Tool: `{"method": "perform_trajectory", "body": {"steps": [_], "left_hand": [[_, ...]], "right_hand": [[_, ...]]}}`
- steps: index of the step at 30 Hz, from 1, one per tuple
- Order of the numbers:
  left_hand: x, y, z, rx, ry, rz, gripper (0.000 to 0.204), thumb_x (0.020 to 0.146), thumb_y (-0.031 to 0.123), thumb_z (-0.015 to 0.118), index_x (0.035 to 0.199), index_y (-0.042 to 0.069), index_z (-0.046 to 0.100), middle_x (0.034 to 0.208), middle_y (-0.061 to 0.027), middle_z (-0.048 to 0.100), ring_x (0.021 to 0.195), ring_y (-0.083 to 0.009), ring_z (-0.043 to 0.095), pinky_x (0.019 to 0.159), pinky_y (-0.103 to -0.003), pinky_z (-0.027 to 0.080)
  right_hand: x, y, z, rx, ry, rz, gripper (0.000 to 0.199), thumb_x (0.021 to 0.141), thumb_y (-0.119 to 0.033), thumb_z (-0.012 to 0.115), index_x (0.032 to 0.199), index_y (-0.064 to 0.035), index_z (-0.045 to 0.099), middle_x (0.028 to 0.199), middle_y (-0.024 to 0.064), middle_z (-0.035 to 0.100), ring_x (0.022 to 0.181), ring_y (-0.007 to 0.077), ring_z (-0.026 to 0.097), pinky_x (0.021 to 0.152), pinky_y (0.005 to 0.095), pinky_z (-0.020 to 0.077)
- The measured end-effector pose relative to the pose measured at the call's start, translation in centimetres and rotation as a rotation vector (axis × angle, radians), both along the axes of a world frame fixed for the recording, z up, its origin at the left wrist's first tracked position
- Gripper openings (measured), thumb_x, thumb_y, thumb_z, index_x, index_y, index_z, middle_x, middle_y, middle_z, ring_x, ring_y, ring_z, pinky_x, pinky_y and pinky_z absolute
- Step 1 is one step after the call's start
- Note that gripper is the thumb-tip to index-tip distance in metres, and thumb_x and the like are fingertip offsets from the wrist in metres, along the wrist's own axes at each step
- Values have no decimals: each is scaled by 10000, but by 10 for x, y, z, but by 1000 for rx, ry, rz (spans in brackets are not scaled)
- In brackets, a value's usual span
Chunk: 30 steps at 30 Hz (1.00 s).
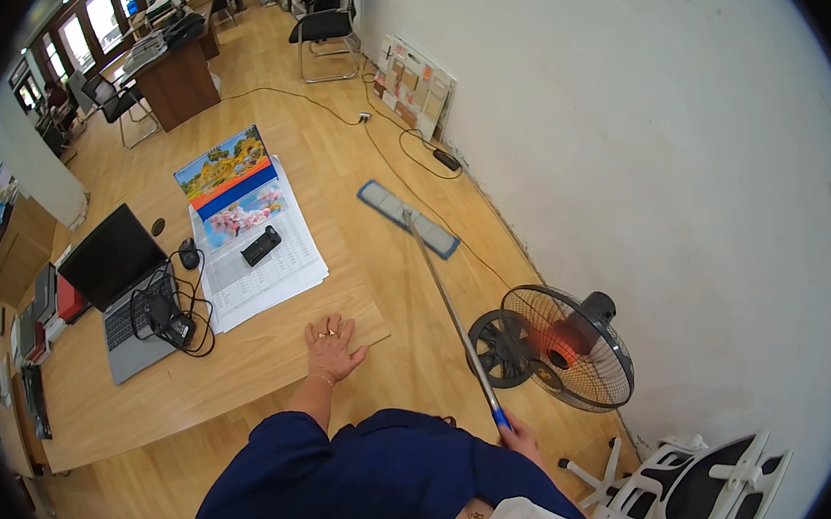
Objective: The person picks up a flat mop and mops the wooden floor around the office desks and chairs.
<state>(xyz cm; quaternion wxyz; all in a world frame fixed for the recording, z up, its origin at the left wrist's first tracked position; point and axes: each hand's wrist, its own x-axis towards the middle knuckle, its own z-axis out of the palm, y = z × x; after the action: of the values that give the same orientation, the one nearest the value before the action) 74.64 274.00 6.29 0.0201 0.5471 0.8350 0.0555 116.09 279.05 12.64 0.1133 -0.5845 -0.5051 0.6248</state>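
My left hand (334, 348) lies flat with fingers spread on the near right corner of the wooden desk (201, 389). In my right hand (520, 438), low at the right of my body, is the handle of a flat mop (452, 307). Its metal pole slants forward and left, with a blue grip near my fingers. The blue-edged mop head (382, 203) rests on the wooden floor between the desk and the white wall. Part of my right hand is hidden, but its fingers wrap round the handle.
A pedestal fan (578, 344) stands right of the pole, its round base close by. A cable (479, 254) crosses the floor past the mop head. The desk bears a laptop (129, 282), papers (280, 275) and a calendar (226, 167). A white chair (716, 485) is at lower right.
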Motion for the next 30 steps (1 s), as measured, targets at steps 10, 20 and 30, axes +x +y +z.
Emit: {"method": "perform_trajectory", "body": {"steps": [10,20,30], "left_hand": [[4,3,-5,77,23,-8,622,721,546,580,1213,169,529,1292,-87,411,1258,-273,299,1019,-569,147],[4,4,-1,-1,5,4,632,748,562,549,1259,191,503,1326,-55,387,1287,-247,263,1032,-578,130],[5,3,4,17,32,-12,599,782,523,547,1266,176,485,1324,-60,382,1276,-249,288,1018,-558,169]], "right_hand": [[-225,207,-68,-94,115,51,463,911,-191,494,1365,-188,404,634,15,481,482,97,444,401,250,361],[-196,108,-98,-99,85,44,494,920,-195,485,1399,-221,367,644,15,483,486,98,440,400,255,360],[-74,-26,-54,4,-58,180,465,903,-186,529,1359,-230,449,644,17,509,477,97,461,415,250,390]]}}
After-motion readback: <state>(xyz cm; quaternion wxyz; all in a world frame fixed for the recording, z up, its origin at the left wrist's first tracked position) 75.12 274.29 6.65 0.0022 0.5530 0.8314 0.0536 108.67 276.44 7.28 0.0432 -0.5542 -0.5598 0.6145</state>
